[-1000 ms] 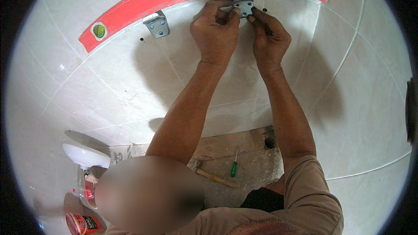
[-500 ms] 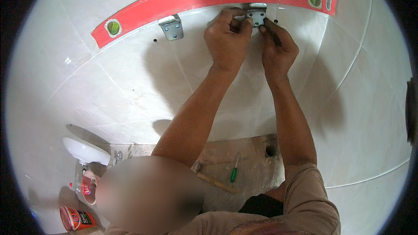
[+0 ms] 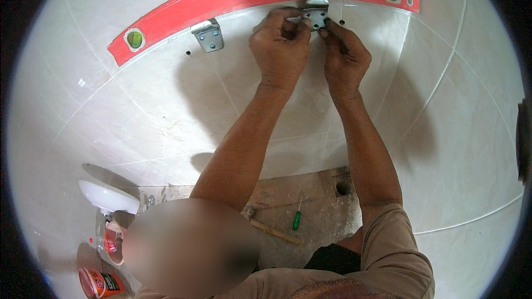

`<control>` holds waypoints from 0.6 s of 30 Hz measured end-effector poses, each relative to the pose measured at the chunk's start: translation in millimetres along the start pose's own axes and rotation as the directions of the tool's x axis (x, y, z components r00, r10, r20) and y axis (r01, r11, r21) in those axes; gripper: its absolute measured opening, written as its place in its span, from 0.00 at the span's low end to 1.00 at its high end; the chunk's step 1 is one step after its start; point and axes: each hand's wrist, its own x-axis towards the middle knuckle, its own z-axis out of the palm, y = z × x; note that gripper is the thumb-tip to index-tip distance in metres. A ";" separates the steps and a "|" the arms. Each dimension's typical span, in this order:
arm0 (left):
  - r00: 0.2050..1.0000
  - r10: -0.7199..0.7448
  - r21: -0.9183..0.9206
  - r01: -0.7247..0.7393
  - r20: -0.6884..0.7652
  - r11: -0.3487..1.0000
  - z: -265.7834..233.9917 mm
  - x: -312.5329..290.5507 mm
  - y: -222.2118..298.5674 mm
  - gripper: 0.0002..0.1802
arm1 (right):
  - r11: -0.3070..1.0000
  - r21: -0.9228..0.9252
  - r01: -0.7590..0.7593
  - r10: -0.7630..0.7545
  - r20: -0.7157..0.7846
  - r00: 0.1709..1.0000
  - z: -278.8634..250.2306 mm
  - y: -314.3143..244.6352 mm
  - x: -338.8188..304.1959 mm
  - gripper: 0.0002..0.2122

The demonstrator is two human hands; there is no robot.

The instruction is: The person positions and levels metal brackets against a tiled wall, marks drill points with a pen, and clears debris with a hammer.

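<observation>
A red spirit level (image 3: 194, 8) with green vials rests along the tops of two metal angle brackets on the tiled wall. My left hand (image 3: 280, 47) pinches the left edge of the right angle bracket (image 3: 316, 16). On its lower right corner, the thumb and fingertips of my right hand (image 3: 346, 58) are closed. Anything small between my fingertips is hidden. Screw heads show in the left angle bracket (image 3: 208, 36), which sits against the wall untouched. A small dark hole (image 3: 342, 22) lies right of the held bracket, and another hole (image 3: 188, 52) lies left of the other bracket.
On the floor below lie a green-handled screwdriver (image 3: 297, 220) and a tool with a wooden handle (image 3: 276, 232), near a square floor opening (image 3: 342, 188). At lower left are a white washbasin (image 3: 108, 196), a pinkish container (image 3: 114, 243) and an orange-red bucket (image 3: 98, 284).
The wall, level and brackets have shifted slightly left in the picture, as the view turned a little. Both my hands stay on the right angle bracket.
</observation>
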 end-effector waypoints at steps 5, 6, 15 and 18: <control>0.999 -0.043 -0.039 0.044 0.011 0.998 0.7 -2.0 -0.1 0.12 | 0.998 -0.001 0.069 -0.069 0.028 0.997 -1.0 2.5 3.3 0.11; 0.999 -0.031 -0.044 0.032 0.011 0.999 -0.2 -2.0 -0.8 0.12 | 0.998 -0.001 0.068 -0.068 0.028 0.997 -0.4 0.2 2.8 0.11; 1.000 -0.019 -0.035 0.018 -0.005 0.999 -1.7 -2.2 -1.3 0.13 | 0.997 -0.072 0.023 -0.016 0.100 0.995 -2.4 -9.2 0.6 0.10; 0.999 -0.051 -0.045 0.051 0.011 0.998 -0.1 -2.2 -1.4 0.13 | 0.999 -0.027 0.036 -0.035 0.059 0.998 1.0 -1.6 0.1 0.09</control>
